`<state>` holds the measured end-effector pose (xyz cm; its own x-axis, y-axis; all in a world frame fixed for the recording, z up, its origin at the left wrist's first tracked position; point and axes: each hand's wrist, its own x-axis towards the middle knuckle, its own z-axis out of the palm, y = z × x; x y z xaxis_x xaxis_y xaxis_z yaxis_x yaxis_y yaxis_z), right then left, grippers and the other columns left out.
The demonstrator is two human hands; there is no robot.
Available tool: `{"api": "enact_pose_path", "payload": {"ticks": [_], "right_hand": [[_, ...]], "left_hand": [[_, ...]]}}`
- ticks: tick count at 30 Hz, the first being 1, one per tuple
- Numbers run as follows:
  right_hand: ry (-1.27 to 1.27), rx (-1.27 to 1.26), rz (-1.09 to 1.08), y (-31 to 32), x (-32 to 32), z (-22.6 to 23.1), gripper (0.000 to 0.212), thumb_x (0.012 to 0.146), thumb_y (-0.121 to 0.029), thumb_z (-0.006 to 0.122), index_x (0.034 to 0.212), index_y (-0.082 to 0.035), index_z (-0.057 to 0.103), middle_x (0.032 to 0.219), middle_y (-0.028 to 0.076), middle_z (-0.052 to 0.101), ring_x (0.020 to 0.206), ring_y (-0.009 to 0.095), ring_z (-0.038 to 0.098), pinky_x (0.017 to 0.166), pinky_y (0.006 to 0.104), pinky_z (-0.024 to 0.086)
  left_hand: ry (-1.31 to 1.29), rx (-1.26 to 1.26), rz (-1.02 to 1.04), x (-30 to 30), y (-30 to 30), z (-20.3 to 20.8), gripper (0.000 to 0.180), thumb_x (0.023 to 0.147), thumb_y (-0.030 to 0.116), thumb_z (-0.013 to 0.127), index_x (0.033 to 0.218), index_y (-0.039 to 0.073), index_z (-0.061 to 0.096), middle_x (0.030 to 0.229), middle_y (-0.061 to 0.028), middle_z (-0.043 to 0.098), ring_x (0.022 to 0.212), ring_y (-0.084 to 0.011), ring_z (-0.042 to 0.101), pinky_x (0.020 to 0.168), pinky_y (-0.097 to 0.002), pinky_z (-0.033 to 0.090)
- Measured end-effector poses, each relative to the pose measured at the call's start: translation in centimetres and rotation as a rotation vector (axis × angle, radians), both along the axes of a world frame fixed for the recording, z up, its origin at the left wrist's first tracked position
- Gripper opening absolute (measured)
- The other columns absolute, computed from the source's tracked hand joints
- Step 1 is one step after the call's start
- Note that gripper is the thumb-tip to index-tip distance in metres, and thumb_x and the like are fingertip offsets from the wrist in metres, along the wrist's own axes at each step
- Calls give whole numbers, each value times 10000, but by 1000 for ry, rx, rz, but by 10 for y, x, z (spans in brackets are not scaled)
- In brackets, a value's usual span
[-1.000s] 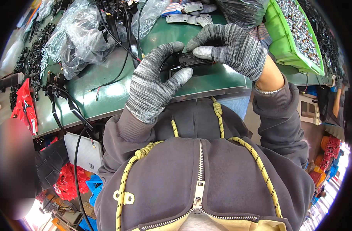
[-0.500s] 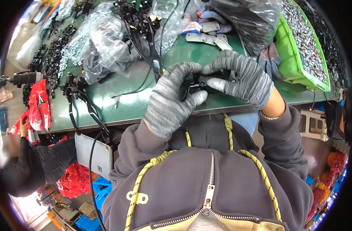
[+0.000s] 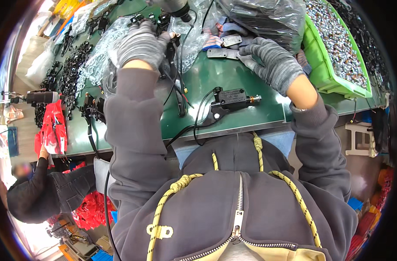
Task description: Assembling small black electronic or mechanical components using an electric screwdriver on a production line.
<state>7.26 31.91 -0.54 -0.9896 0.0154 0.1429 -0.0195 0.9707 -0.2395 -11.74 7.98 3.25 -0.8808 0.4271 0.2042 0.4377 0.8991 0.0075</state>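
A black brake lever assembly [image 3: 234,99] with a boxy reservoir, a brass-coloured end fitting and a black cable lies on the green table [image 3: 255,124] in front of me. Neither hand touches it. My left hand [image 3: 142,47], in a grey knitted glove, reaches over a pile of black lever parts [image 3: 170,54] at the back left; its fingertips are partly hidden. My gloved right hand [image 3: 272,63] is at the grey metal plates [image 3: 223,53], thumb and fingertips drawn together beside the nearest plate's end. What they pinch is hidden beneath them.
A green bin [image 3: 333,80] of small metal fittings stands at the right, beside a dark plastic bag [image 3: 268,21]. Clear plastic bags [image 3: 105,56] lie back left. A power screwdriver [image 3: 176,8] is at the top. Another person [image 3: 42,187] handles red bags [image 3: 54,126] at left.
The brake lever assembly has left my hands and now lies on the table. My left hand moved forward and left to the black parts; my right moved forward to the metal plates.
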Motion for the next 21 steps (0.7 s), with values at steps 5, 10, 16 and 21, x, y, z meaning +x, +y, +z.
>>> {"api": "enact_pose_path", "payload": {"ticks": [5,10,16,21], "right_hand": [[174,-48,-82,24,29,0,213,938,-134,671,1145,-92,698,1005,120,677,926,236,642,829,339,514],[-122,-608,-463,42,85,29,198,958,-43,619,1148,-45,671,761,52,644,601,111,575,582,274,507],[43,-210,-392,46,124,-14,369,861,-67,743,1213,-24,639,1113,140,649,971,300,650,878,360,527],[-25,-276,-470,24,138,-17,593,749,-90,846,1282,-45,590,1135,108,610,1037,248,617,932,359,503]], "left_hand": [[-111,-219,16,17,31,-16,768,848,674,633,1397,147,531,1498,-197,444,1312,-389,518,1075,-502,438],[-103,-153,-110,-3,9,-26,823,806,657,682,1402,110,532,1455,-251,483,1308,-419,514,1077,-481,446],[169,-17,-218,18,-9,-37,541,727,451,843,1144,140,694,1226,-161,615,1148,-371,581,977,-461,472],[132,7,-320,44,-24,-27,442,687,291,867,1063,126,705,1131,-126,636,1062,-346,601,948,-447,470]]}}
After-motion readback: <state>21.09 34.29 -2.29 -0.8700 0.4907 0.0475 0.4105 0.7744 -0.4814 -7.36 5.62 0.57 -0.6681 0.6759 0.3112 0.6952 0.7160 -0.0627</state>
